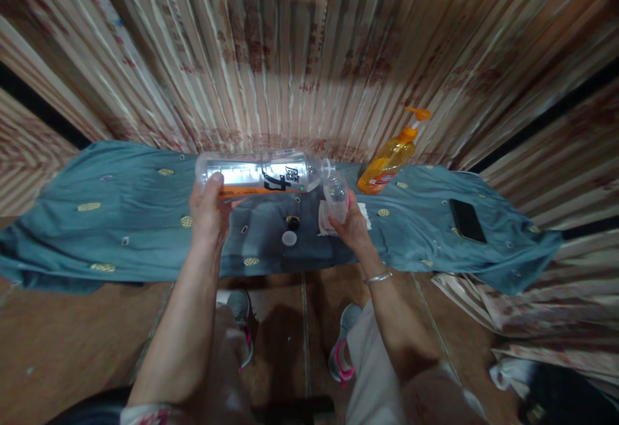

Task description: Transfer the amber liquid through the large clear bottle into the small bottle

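My left hand (211, 212) is closed around the base end of a large clear plastic bottle (256, 173) with a silver and orange label. The bottle lies nearly level in the air, its open neck pointing right. That neck meets the mouth of a small clear plastic bottle (336, 196), held tilted in my right hand (353, 222) with the fingers wrapped round it. Whether liquid passes between them I cannot tell. Beneath the small bottle is a white tissue (362, 216). A black cap (293, 223) and a white round lid (289, 238) lie on the cloth between my hands.
A blue-green patterned cloth (130, 218) covers the long narrow bench. An orange pump bottle (387, 164) stands behind my right hand, and a black phone (467, 220) lies farther right. Pleated curtains (290, 57) hang close behind. Dark fabric (565, 393) is at the lower right.
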`<state>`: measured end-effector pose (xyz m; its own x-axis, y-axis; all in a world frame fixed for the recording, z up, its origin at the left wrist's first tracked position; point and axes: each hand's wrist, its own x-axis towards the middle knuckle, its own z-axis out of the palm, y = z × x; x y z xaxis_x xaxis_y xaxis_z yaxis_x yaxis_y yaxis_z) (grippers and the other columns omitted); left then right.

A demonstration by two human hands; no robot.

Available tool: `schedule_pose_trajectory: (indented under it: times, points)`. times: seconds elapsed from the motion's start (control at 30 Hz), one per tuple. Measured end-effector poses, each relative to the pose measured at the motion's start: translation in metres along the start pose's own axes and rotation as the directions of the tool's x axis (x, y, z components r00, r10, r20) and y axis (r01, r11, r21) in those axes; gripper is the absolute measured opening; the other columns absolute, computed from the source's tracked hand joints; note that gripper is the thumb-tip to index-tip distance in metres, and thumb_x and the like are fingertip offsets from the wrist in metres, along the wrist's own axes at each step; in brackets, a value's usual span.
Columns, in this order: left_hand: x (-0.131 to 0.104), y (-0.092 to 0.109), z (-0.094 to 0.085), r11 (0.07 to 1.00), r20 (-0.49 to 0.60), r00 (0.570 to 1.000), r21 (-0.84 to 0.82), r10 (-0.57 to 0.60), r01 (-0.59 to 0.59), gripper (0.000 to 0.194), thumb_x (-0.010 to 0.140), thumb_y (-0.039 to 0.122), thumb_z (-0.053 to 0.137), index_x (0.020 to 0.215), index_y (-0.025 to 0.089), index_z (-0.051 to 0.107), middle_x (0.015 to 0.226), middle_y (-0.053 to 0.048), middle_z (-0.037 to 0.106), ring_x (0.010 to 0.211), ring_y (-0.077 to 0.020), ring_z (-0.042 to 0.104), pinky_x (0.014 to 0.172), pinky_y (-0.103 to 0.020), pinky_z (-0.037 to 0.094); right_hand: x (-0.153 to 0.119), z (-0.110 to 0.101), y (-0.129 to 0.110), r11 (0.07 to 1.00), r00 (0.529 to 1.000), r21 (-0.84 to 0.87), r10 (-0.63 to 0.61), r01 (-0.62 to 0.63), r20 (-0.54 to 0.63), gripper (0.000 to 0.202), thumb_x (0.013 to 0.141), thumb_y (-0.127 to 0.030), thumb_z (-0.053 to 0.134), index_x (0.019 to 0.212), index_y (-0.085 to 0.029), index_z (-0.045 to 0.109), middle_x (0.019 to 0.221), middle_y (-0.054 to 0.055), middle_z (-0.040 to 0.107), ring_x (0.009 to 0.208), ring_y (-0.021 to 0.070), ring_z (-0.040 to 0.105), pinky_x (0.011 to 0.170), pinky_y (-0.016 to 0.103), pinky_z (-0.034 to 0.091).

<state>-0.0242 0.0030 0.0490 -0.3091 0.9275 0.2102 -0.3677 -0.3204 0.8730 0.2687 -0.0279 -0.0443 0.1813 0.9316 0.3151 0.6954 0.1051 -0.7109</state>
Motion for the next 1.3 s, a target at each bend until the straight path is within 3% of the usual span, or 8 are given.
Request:
schedule_pose_trajectory:
  times: [0.23, 0.43, 0.8, 1.1, 1.3]
  points:
    - [-0.002, 0.002, 0.002, 1.0, 0.005, 1.0, 0.009, -0.006, 0.006, 0.072, 0.067, 0.057, 0.082, 0.129, 0.024, 0.062, 0.101, -0.005, 0.076, 0.111, -0.0313, 0.072, 0.095, -0.049, 0.062, -0.001, 0.0, 0.0, 1.0, 1.0, -0.011, 0.023, -0.023, 0.001, 0.089, 0.075, -0.027, 0.07, 0.154, -0.021, 0.03, 0.144, 0.016, 0.059, 0.132, 0.0318, 0.058, 0.111, 0.054, 0.048]
    - [-0.005, 0.001, 0.003, 1.0, 0.011, 1.0, -0.003, -0.012, 0.012, 0.061, 0.072, 0.051, 0.079, 0.125, 0.026, 0.063, 0.107, -0.004, 0.075, 0.114, -0.0295, 0.071, 0.092, -0.042, 0.063, -0.003, 0.004, 0.005, 1.0, 0.999, -0.004, 0.006, -0.006, -0.048, 0.088, 0.077, -0.029, 0.069, 0.155, -0.02, 0.03, 0.146, 0.018, 0.055, 0.134, 0.0357, 0.056, 0.108, 0.056, 0.049]
    - [-0.007, 0.003, 0.006, 1.0, 0.002, 1.0, -0.009, -0.006, 0.006, 0.058, 0.071, 0.048, 0.08, 0.122, 0.027, 0.064, 0.103, -0.003, 0.074, 0.113, -0.0306, 0.071, 0.091, -0.044, 0.064, -0.005, 0.0, -0.004, 0.998, 0.997, -0.008, 0.068, -0.068, -0.032, 0.089, 0.076, -0.027, 0.07, 0.155, -0.016, 0.031, 0.141, 0.019, 0.059, 0.132, 0.0379, 0.059, 0.107, 0.055, 0.049]
    - [-0.001, -0.003, -0.002, 0.998, 0.035, 0.999, 0.062, 0.017, -0.019, 0.054, 0.073, 0.053, 0.078, 0.12, 0.028, 0.065, 0.099, -0.003, 0.075, 0.105, -0.0289, 0.073, 0.084, -0.045, 0.065, -0.004, -0.001, -0.005, 0.997, 0.997, -0.012, 0.073, -0.073, -0.014, 0.09, 0.075, -0.027, 0.07, 0.155, -0.017, 0.031, 0.144, 0.018, 0.057, 0.133, 0.0364, 0.057, 0.109, 0.054, 0.047]
    - [-0.001, -0.003, -0.003, 0.997, 0.025, 0.999, 0.065, 0.04, -0.041, 0.064, 0.072, 0.057, 0.08, 0.125, 0.026, 0.063, 0.098, -0.005, 0.075, 0.09, -0.025, 0.074, 0.075, -0.039, 0.066, -0.005, 0.001, -0.001, 0.999, 0.999, -0.024, 0.023, -0.024, -0.04, 0.088, 0.076, -0.028, 0.069, 0.155, -0.019, 0.031, 0.144, 0.018, 0.057, 0.131, 0.0358, 0.059, 0.106, 0.053, 0.049]
